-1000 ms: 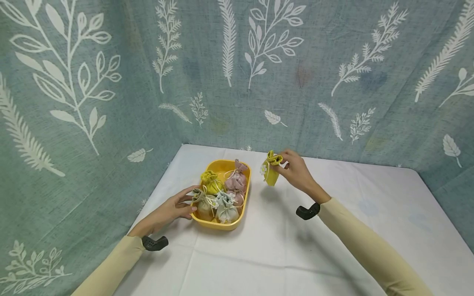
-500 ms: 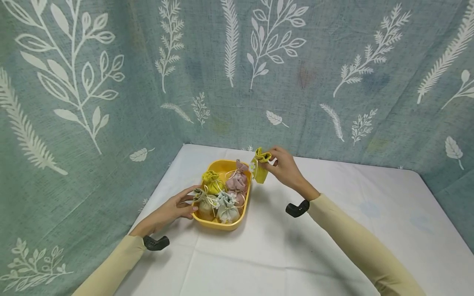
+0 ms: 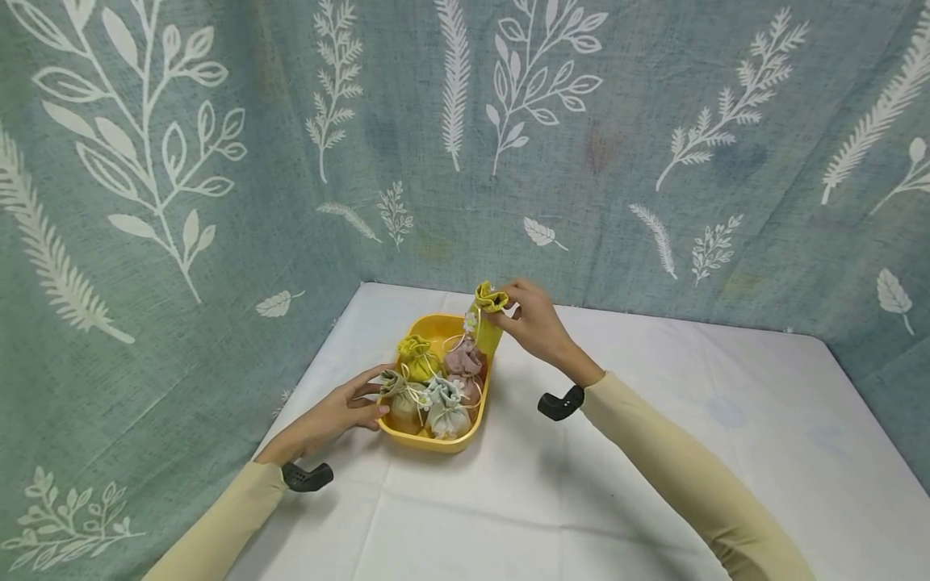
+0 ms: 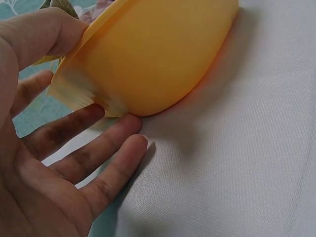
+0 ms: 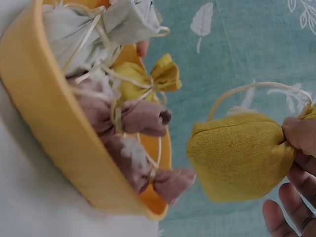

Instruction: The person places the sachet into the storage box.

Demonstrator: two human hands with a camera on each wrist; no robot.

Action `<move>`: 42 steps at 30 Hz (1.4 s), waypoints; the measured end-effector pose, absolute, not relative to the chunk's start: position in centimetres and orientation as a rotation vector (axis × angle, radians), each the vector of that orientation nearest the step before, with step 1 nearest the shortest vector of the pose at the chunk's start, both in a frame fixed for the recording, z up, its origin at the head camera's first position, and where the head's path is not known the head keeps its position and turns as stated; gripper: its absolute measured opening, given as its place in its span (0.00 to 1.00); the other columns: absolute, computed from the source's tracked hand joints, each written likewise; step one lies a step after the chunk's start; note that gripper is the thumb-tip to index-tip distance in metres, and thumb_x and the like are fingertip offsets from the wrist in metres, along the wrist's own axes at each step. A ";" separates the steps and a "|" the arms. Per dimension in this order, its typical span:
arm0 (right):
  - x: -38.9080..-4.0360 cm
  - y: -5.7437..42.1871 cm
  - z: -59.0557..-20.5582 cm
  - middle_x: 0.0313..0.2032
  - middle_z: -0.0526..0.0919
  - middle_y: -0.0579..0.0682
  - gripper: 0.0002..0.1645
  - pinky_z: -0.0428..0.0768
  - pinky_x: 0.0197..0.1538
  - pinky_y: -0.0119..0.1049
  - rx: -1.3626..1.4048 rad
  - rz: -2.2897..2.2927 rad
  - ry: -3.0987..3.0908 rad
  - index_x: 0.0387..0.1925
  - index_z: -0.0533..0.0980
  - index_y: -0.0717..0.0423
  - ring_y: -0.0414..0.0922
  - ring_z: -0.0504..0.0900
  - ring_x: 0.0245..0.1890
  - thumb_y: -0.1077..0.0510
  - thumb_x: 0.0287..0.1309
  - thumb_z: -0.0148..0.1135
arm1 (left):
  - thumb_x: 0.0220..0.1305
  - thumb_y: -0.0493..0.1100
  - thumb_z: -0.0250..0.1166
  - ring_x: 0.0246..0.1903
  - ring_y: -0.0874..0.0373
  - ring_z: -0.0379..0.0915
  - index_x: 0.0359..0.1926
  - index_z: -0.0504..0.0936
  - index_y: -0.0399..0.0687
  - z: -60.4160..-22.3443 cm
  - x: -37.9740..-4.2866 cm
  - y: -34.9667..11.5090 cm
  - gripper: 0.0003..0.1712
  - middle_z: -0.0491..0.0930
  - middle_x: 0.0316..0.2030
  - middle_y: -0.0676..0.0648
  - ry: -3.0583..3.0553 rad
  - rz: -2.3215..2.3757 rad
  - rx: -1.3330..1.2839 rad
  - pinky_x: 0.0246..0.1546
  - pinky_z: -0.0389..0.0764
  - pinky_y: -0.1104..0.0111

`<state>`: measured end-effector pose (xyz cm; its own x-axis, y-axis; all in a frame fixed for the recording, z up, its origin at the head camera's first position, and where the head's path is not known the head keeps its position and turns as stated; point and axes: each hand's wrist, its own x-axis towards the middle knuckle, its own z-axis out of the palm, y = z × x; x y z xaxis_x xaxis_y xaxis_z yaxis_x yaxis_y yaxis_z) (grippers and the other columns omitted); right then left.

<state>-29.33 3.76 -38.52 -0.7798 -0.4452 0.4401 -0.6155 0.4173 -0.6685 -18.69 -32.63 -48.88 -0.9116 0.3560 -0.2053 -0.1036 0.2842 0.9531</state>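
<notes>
A yellow plastic basket (image 3: 412, 440) holds several small drawstring pouches: a yellow pouch (image 3: 419, 359), a beige pouch (image 3: 405, 407), a pale grey-green pouch (image 3: 446, 418) and two mauve ones, one being the mauve pouch (image 3: 462, 359). My left hand (image 3: 352, 407) lies at the basket's left side. Its thumb is at the rim, and its loosely spread fingers (image 4: 106, 148) reach toward the outer wall. My right hand (image 3: 534, 323) pinches the gathered neck of another yellow pouch (image 5: 239, 155) between thumb and fingers. In the head view this pouch overlaps the basket's right rear rim.
A white cloth (image 3: 465, 516) covers the table under the basket. Behind and to the left hangs a blue-green curtain (image 3: 436, 218) with white leaf prints. Each wrist carries a black camera mount, such as the right mount (image 3: 561, 403).
My right hand has moved left with the yellow pouch, from beside the basket to over its right rear rim. My left hand and the basket stay in place.
</notes>
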 end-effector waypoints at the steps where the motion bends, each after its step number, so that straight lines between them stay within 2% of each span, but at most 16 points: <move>1: -29.3 3.5 -38.5 0.45 0.79 0.51 0.13 0.79 0.42 0.44 0.946 1.290 -2.470 0.48 0.85 0.58 0.55 0.74 0.43 0.57 0.65 0.72 | 0.71 0.48 0.69 0.65 0.42 0.69 0.79 0.57 0.71 -48.9 -18.7 -32.7 0.43 0.60 0.74 0.39 2.178 1.666 0.222 0.51 0.84 0.55; 5: -29.4 2.7 -38.1 0.43 0.78 0.50 0.12 0.78 0.40 0.39 0.971 1.280 -2.456 0.48 0.85 0.58 0.53 0.73 0.42 0.56 0.65 0.71 | 0.71 0.47 0.69 0.67 0.41 0.66 0.79 0.58 0.71 -48.9 -18.6 -32.7 0.43 0.60 0.74 0.38 2.171 1.673 0.227 0.52 0.84 0.55; 12: -29.6 1.3 -37.6 0.44 0.78 0.49 0.13 0.79 0.40 0.39 0.973 1.307 -2.451 0.49 0.84 0.57 0.53 0.75 0.43 0.55 0.67 0.70 | 0.70 0.49 0.69 0.67 0.41 0.67 0.79 0.58 0.72 -48.9 -18.7 -32.8 0.43 0.60 0.75 0.39 2.179 1.661 0.226 0.52 0.84 0.55; 19: -30.3 -0.2 -38.2 0.43 0.77 0.52 0.16 0.79 0.40 0.40 0.968 1.321 -2.489 0.53 0.83 0.59 0.59 0.76 0.44 0.55 0.68 0.69 | 0.70 0.50 0.70 0.66 0.42 0.68 0.78 0.58 0.74 -48.9 -18.7 -32.8 0.43 0.60 0.74 0.38 2.180 1.660 0.213 0.51 0.84 0.55; 24: -30.8 -1.5 -38.9 0.44 0.77 0.51 0.17 0.78 0.39 0.40 0.980 1.282 -2.525 0.54 0.83 0.56 0.56 0.77 0.43 0.54 0.68 0.69 | 0.70 0.49 0.70 0.66 0.42 0.68 0.79 0.58 0.74 -49.0 -18.8 -32.9 0.43 0.60 0.75 0.41 2.174 1.660 0.220 0.52 0.84 0.55; 31: -31.3 -2.9 -39.9 0.47 0.79 0.51 0.17 0.78 0.39 0.38 1.005 1.257 -2.549 0.54 0.84 0.54 0.45 0.76 0.37 0.55 0.67 0.70 | 0.71 0.50 0.69 0.67 0.42 0.67 0.79 0.56 0.74 -49.1 -18.9 -33.0 0.44 0.57 0.76 0.40 2.160 1.650 0.221 0.53 0.84 0.55; 35: -31.6 -3.6 -40.4 0.46 0.79 0.52 0.17 0.81 0.39 0.37 1.000 1.258 -2.541 0.53 0.85 0.56 0.45 0.77 0.36 0.55 0.65 0.71 | 0.70 0.51 0.70 0.67 0.44 0.68 0.79 0.56 0.76 -49.0 -19.0 -33.0 0.45 0.57 0.76 0.40 2.171 1.642 0.205 0.53 0.84 0.55; 42: -32.1 -4.9 -41.7 0.46 0.80 0.55 0.15 0.84 0.43 0.38 0.998 1.195 -2.624 0.53 0.84 0.57 0.47 0.82 0.41 0.61 0.67 0.69 | 0.69 0.51 0.70 0.65 0.43 0.70 0.80 0.55 0.72 -48.9 -18.8 -33.1 0.46 0.57 0.76 0.36 2.164 1.653 0.183 0.53 0.83 0.55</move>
